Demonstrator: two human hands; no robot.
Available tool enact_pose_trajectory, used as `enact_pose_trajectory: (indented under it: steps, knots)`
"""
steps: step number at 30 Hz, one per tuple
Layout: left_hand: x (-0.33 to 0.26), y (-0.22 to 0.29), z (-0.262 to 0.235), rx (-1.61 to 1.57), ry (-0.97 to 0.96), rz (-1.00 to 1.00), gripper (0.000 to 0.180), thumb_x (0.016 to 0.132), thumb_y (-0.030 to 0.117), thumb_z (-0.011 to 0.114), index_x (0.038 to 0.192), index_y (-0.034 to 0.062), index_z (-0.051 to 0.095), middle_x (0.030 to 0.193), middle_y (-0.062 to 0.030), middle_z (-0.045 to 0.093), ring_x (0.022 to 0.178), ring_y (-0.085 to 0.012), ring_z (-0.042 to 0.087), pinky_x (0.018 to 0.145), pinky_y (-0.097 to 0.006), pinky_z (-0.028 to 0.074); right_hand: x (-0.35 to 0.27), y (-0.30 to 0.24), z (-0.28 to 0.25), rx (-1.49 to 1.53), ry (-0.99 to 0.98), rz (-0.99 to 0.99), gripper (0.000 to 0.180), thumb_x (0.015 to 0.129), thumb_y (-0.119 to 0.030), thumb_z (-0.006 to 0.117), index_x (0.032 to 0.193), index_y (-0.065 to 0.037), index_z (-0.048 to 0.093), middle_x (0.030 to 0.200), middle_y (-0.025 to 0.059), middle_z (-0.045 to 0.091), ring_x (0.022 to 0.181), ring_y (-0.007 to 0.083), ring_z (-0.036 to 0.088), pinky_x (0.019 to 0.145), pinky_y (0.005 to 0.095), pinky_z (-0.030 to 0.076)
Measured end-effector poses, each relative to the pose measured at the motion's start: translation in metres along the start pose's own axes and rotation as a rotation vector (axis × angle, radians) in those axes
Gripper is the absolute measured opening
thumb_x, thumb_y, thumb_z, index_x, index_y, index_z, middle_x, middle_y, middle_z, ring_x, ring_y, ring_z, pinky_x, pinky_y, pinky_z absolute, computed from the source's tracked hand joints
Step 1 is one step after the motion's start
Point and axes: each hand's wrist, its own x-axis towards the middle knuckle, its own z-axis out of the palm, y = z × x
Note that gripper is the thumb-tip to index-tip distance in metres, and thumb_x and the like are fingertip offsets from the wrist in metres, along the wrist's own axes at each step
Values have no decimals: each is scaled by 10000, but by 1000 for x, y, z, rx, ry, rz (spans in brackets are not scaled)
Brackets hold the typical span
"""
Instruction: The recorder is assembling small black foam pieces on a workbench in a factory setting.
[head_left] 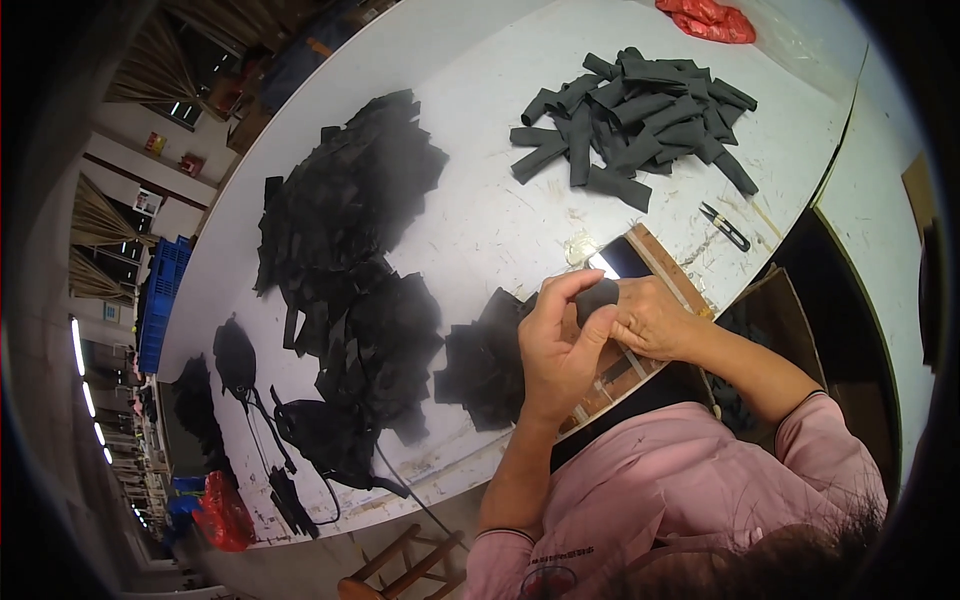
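Both hands meet over the near edge of the white table, around a small piece of dark fabric. My left hand curls its fingers and thumb about it. Beside it, my right hand is closed with its fingertips at the same piece, most of which the hands hide. Under them sits a wooden frame with pale strips. A stack of flat black fabric pieces lies just left of my left hand. Farther off is a heap of dark grey fabric tubes.
Large piles of black cut fabric cover the left of the table. Black bags with straps lie at its near left. Thread snips rest on the right. Red plastic bags and a wooden stool stand at the edges.
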Motion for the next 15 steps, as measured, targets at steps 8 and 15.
enact_pose_trajectory:
  steps: [8,15]
  knots:
    - [3,7,-9,-476,129,253,136,813,80,529,890,-32,543,876,-148,573,839,-218,532,785,-335,418,24,-28,-34,-89,-87,13,290,820,-292,485,702,-29,520,619,115,489,615,296,510,536,365,399]
    - [0,-6,-24,-398,101,134,115,797,32,523,843,-67,561,857,-149,570,818,-205,525,774,-303,398,8,-4,-4,-51,-107,40,360,822,-345,468,651,-34,524,574,124,481,551,306,505,513,374,400]
